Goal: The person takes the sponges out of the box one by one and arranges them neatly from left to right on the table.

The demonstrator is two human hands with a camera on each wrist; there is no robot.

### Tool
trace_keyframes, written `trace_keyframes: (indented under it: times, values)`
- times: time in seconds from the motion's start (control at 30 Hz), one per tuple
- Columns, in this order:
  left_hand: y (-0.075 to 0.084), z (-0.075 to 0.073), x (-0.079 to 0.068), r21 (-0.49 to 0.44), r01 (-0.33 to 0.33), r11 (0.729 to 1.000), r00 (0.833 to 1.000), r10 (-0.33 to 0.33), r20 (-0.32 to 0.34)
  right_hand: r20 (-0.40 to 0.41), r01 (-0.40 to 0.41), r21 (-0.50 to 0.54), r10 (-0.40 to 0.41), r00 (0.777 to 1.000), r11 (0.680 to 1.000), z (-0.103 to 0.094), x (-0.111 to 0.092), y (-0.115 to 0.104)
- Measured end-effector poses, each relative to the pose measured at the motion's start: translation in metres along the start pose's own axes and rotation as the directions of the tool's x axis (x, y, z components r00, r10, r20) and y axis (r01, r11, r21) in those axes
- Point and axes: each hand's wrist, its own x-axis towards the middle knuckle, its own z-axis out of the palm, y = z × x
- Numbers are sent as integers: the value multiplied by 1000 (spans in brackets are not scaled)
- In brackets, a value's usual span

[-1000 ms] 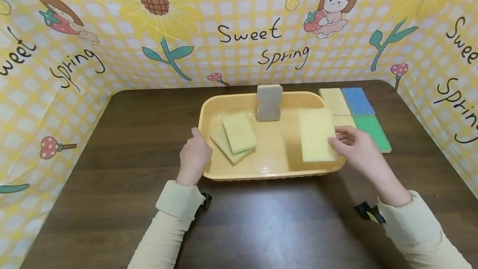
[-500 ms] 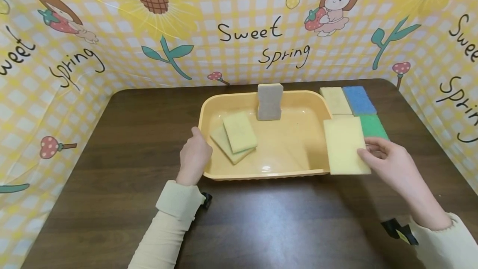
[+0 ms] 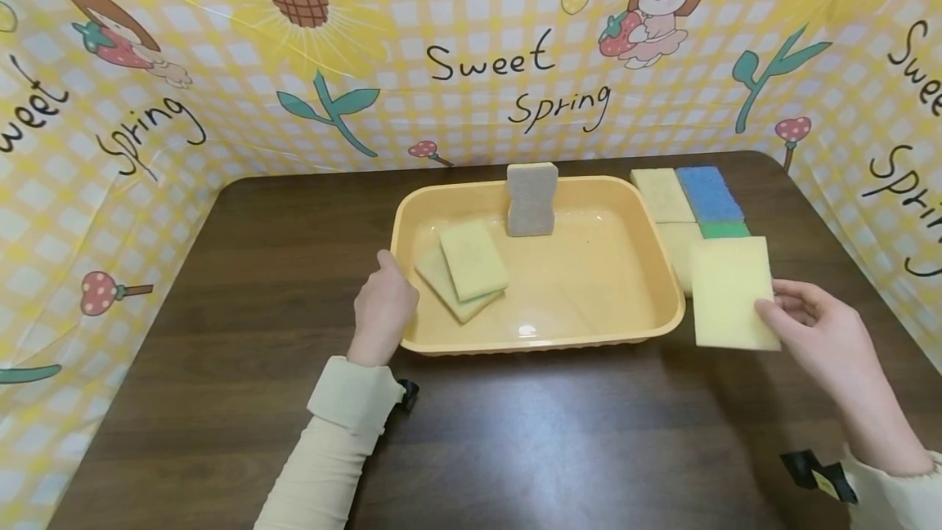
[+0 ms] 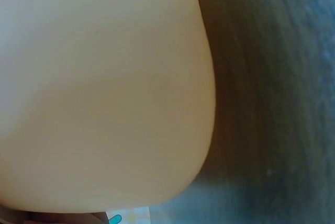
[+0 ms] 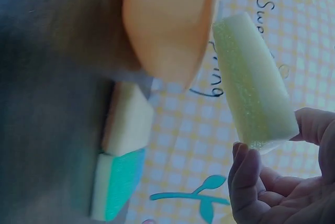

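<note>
In the head view my right hand point(image 3: 824, 334) pinches a pale yellow scouring sponge point(image 3: 734, 293) by its right edge, held up to the right of a yellow plastic tub point(image 3: 589, 343). The right wrist view shows the sponge point(image 5: 256, 82) with a green layer on one side, between thumb and fingertips. My left hand point(image 3: 386, 305) grips the tub's left end, its fingers mostly hidden. Inside the tub, one yellow sponge point(image 3: 473, 260) lies across another point(image 3: 462, 309). A grey sponge point(image 3: 531, 201) with notched sides leans upright against the back wall.
Beyond the tub's right end, flat sponges sit together: two cream ones point(image 3: 662, 195), a blue one point(image 3: 710, 195) and a green one point(image 3: 724, 230), partly hidden by the held sponge. The dark wooden table point(image 3: 294, 268) is bordered by a patterned yellow cloth point(image 3: 471, 129).
My right hand has carried the held sponge rightward, from over the tub's right end to beyond it, partly covering the green sponge. The left hand and the tub have stayed put.
</note>
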Motion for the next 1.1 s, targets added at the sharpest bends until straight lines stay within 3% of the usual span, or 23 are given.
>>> trace_keyframes:
  times: [0.2,0.43,0.73,1.1]
  values:
    - [0,-1,0,-2,4,1000,1000,-4,5,31,-15,-4,15,999,1000,4,1,17]
    - [0,-1,0,-3,9,1000,1000,-9,18,135,-2,-55,9,991,998,14,4,32]
    - [1,-2,1,2,15,1000,1000,-15,19,202,-3,-84,20,979,996,32,0,36]
    - [0,-1,1,-4,11,1000,999,-10,31,260,-10,-118,40,965,993,32,4,44]
